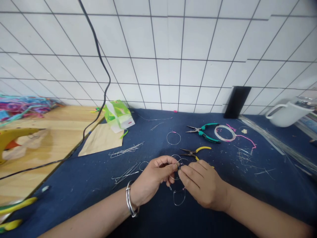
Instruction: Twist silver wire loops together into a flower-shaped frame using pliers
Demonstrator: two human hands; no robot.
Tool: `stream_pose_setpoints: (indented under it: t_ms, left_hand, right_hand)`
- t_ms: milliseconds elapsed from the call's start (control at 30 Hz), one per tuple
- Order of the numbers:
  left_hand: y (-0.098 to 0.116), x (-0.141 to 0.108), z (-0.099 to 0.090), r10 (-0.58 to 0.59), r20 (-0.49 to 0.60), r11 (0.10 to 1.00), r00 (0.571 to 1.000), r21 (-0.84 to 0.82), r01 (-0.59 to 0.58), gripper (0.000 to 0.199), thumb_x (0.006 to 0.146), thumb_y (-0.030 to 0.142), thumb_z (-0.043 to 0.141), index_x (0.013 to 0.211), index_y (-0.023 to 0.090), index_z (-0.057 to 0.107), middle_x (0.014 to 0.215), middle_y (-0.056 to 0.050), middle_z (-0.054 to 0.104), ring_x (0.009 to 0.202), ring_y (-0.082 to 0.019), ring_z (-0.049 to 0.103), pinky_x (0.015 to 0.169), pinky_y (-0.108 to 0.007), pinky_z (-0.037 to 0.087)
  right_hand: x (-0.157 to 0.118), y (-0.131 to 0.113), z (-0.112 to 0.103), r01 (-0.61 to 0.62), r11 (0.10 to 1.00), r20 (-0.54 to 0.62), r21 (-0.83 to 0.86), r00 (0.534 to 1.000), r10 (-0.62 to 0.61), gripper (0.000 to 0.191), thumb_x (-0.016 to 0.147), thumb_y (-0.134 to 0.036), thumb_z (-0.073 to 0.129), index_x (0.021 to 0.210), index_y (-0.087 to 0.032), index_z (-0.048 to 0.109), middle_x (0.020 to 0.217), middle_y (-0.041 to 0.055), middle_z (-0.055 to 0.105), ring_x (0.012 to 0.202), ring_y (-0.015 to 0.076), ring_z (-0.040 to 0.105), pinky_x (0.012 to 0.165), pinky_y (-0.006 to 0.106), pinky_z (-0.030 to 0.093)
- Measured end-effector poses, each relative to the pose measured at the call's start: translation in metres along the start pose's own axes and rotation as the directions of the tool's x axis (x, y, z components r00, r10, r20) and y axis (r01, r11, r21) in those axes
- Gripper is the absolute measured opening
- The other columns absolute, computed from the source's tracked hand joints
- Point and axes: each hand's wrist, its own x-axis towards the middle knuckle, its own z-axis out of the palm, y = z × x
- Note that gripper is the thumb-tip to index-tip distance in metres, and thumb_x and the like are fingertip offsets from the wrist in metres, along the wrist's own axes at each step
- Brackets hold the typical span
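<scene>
My left hand (158,172) and my right hand (205,185) meet low in the middle of the head view. Both pinch a thin silver wire (176,156) bent into loops; its exact shape between the fingertips is partly hidden. Below the hands lies a wire ring (179,200) with a bit of pink near its top. Another wire ring (173,138), also with a pink piece, rests on the dark blue cloth (153,132) beyond them. Yellow-handled pliers (192,152) lie just past my right hand, which covers part of their handles.
Teal-handled pliers (201,129) lie beside a white spool ring (224,134) with pink strand. Cut wires (126,150) are at left, long wires (267,135) at right. A glue gun (17,135) sits on the wooden board (64,122). A white mug (284,114) stands far right.
</scene>
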Motion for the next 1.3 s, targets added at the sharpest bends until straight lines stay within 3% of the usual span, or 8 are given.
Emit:
stream_pose_setpoints:
  t_ms: [633,733,767,833,900,967,1133,1300]
  left_hand:
    - [-0.003,0.002,-0.004,0.014,-0.027,0.996,1.000,0.085,-0.011,0.016,0.076,0.030,0.063,0.078,0.014,0.058,0.057,0.004,0.048,0.043,-0.003,0.040,0.042,-0.015,0.033]
    - [-0.002,0.002,-0.005,0.023,-0.032,0.997,0.999,0.077,-0.021,0.014,0.077,0.027,0.062,0.078,0.014,0.058,0.061,0.003,0.052,0.044,-0.003,0.041,0.042,-0.015,0.031]
    - [-0.001,0.002,-0.005,0.028,-0.025,0.997,0.999,0.075,-0.026,0.013,0.078,0.027,0.061,0.078,0.014,0.058,0.063,0.002,0.054,0.044,-0.003,0.042,0.042,-0.016,0.031]
    - [0.000,0.003,-0.007,0.041,-0.012,0.996,0.999,0.075,-0.040,0.012,0.079,0.026,0.060,0.079,0.014,0.058,0.069,0.000,0.059,0.045,-0.003,0.042,0.042,-0.016,0.031]
    - [0.002,0.003,-0.008,0.061,-0.014,0.995,0.998,0.075,-0.059,0.011,0.080,0.026,0.058,0.079,0.015,0.058,0.076,-0.002,0.062,0.046,-0.003,0.042,0.043,-0.017,0.031]
    - [0.003,0.003,-0.009,0.082,-0.025,0.994,0.996,0.079,-0.080,0.011,0.081,0.025,0.057,0.079,0.015,0.057,0.076,-0.003,0.063,0.046,-0.003,0.042,0.043,-0.017,0.030]
    - [0.005,0.005,-0.012,0.137,-0.048,0.981,0.989,0.142,-0.129,0.012,0.082,0.025,0.055,0.077,0.015,0.058,0.056,0.003,0.051,0.044,-0.004,0.039,0.044,-0.017,0.029]
    - [0.004,0.008,-0.014,0.224,-0.102,0.937,0.969,0.297,-0.185,0.008,0.081,0.022,0.055,0.078,0.015,0.058,0.052,0.005,0.047,0.044,-0.005,0.037,0.046,-0.018,0.030]
  right_hand:
    - [-0.002,0.005,-0.002,0.050,0.997,0.017,0.053,0.999,-0.051,0.028,0.082,-0.014,0.045,0.107,-0.009,0.057,0.092,0.0109,0.062,0.078,0.0201,0.052,0.062,0.035,0.040]
    - [-0.003,0.019,-0.006,-0.076,0.997,0.025,0.019,0.997,0.076,0.029,0.082,-0.016,0.046,0.109,-0.014,0.056,0.099,0.0097,0.060,0.084,0.0210,0.051,0.070,0.037,0.041]
    - [-0.005,0.025,-0.008,-0.185,0.983,0.075,-0.004,0.980,0.184,0.029,0.083,-0.019,0.047,0.111,-0.015,0.055,0.103,0.0101,0.059,0.089,0.0223,0.050,0.074,0.038,0.041]
    - [-0.009,0.039,-0.009,-0.397,0.915,0.237,-0.072,0.884,0.402,0.041,0.081,-0.036,0.051,0.116,-0.015,0.052,0.112,0.0139,0.053,0.100,0.0281,0.047,0.078,0.043,0.041]
    - [-0.016,0.051,-0.009,-0.472,0.875,0.407,-0.108,0.782,0.472,0.064,0.071,-0.054,0.057,0.122,-0.017,0.048,0.120,0.0166,0.048,0.107,0.0348,0.042,0.079,0.048,0.041]
    - [-0.023,0.059,-0.009,-0.473,0.874,0.526,-0.108,0.719,0.454,0.072,0.068,-0.057,0.057,0.128,-0.020,0.043,0.124,0.0164,0.046,0.109,0.0364,0.041,0.078,0.049,0.041]
    - [-0.023,0.057,-0.007,-0.440,0.894,0.596,-0.084,0.697,0.399,0.056,0.075,-0.036,0.051,0.128,-0.021,0.041,0.110,0.0135,0.051,0.098,0.0291,0.046,0.076,0.040,0.041]
    - [-0.013,0.039,0.001,-0.468,0.850,0.515,-0.242,0.681,0.521,0.038,0.072,-0.024,0.046,0.110,-0.018,0.052,0.087,0.0113,0.051,0.083,0.0263,0.047,0.067,0.037,0.037]
